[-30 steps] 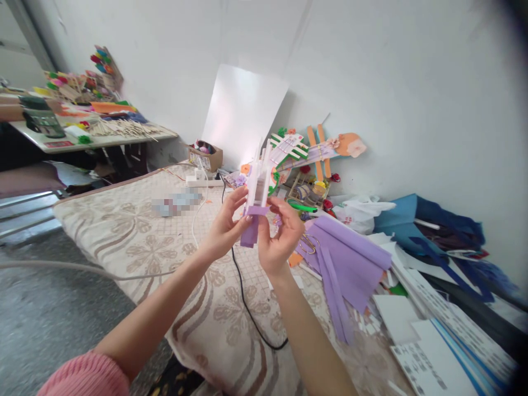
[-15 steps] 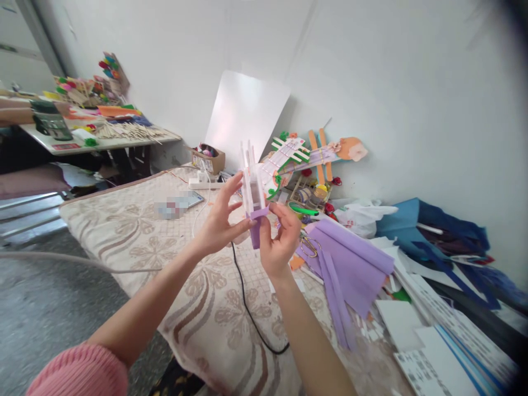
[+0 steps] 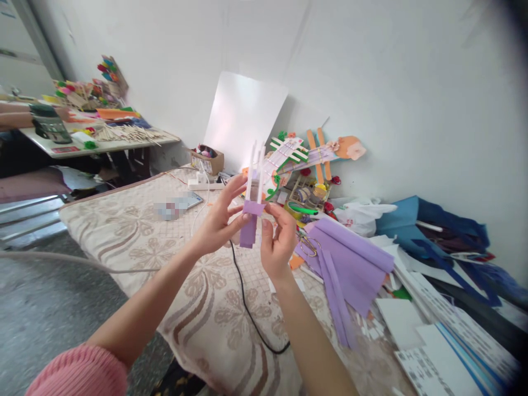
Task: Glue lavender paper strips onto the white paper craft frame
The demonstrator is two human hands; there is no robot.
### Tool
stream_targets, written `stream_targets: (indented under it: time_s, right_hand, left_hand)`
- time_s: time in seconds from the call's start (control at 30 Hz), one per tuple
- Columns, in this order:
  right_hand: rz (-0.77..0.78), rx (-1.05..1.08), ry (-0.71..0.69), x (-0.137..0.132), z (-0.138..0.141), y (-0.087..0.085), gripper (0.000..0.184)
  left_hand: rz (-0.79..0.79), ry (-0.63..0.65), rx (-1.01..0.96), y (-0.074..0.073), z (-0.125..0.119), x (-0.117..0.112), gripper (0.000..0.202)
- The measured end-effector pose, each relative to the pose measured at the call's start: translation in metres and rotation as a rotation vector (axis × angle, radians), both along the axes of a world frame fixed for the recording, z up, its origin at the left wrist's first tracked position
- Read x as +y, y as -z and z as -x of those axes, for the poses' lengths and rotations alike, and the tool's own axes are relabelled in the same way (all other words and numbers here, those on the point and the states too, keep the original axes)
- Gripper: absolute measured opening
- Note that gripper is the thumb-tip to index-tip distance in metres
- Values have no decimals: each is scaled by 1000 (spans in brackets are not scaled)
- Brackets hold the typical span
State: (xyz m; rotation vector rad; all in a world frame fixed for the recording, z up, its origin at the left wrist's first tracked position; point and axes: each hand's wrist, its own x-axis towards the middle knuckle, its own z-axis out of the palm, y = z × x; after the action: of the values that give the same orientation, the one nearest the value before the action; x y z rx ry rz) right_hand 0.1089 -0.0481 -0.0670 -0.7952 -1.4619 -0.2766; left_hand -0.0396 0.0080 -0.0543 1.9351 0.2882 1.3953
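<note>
Cloth-covered tabletop (image 3: pixel 144 247) on the L; over it, L hand (image 3: pixel 216 225) pinches the white-and-purple craft piece (image 3: pixel 254 207), held up btwn both hands. Looks v. light, sticks (image 3: pixel 261 170) prob. stiff but fragile; best grip = purple band (image 3: pixel 252 208), not stick tips. R hand (image 3: pixel 277 247) by its rt edge, can't tell if gripping. Further rt, purple sheet (image 3: pixel 350 261).

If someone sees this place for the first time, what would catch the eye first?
Probably the white and purple frame, held up near the centre in the grip of the left hand, with the right hand at its side. Behind it, near the wall, a long ornament with flowers stands out. The purple sheet, right of the hands, is also striking.
</note>
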Motion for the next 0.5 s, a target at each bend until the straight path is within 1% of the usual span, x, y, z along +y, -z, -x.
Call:
stream_targets:
  time_s: [0.17,0.33,0.5]
  right_hand:
    - [-4,-12,-36,1,-2,-1,35]
    - [-38,-21,26,3,-1,-4,36]
    - [-23,41,37,1,3,-4,35]
  left_hand:
    - [28,0,-2,-2,-1,0,67]
    - [51,-18,-26,-3,-4,-3,66]
    - [83,-22,-32,-3,-7,-8,65]
